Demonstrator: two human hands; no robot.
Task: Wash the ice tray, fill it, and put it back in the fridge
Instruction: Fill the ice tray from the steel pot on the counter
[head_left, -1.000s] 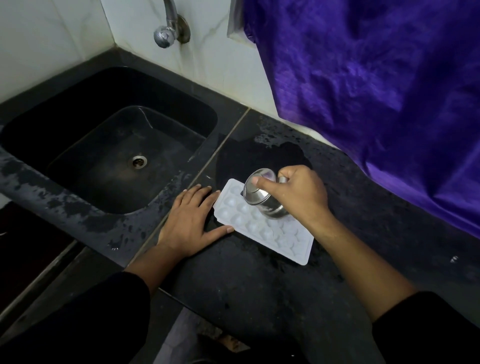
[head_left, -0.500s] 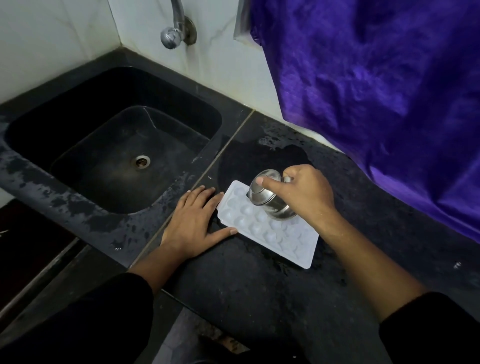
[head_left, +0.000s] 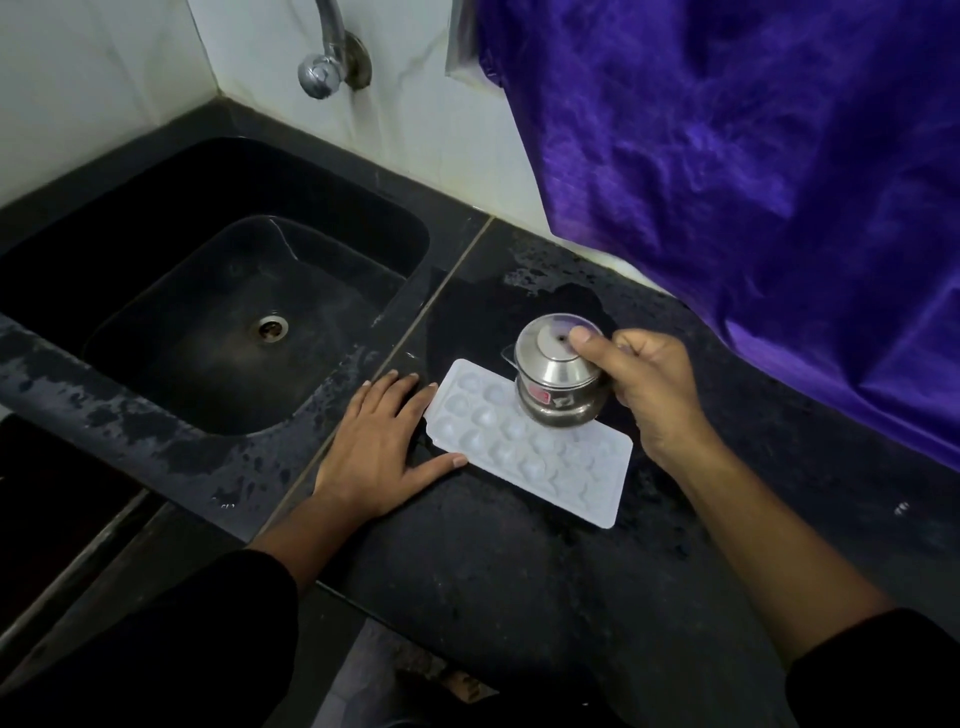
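steel pot tipped over ice tray

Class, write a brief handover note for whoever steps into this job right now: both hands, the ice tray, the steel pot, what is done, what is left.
Left hand: flat on the black stone counter, fingers touching the white plastic ice tray's left end.
Right hand: grips the small round steel pot, tilted over the tray's far end.
Tray: on the counter, right of the black sink.
Done: filling seems under way; water level in the cells cannot be told.
Left: finish filling, set the pot down, carry the tray to the fridge.
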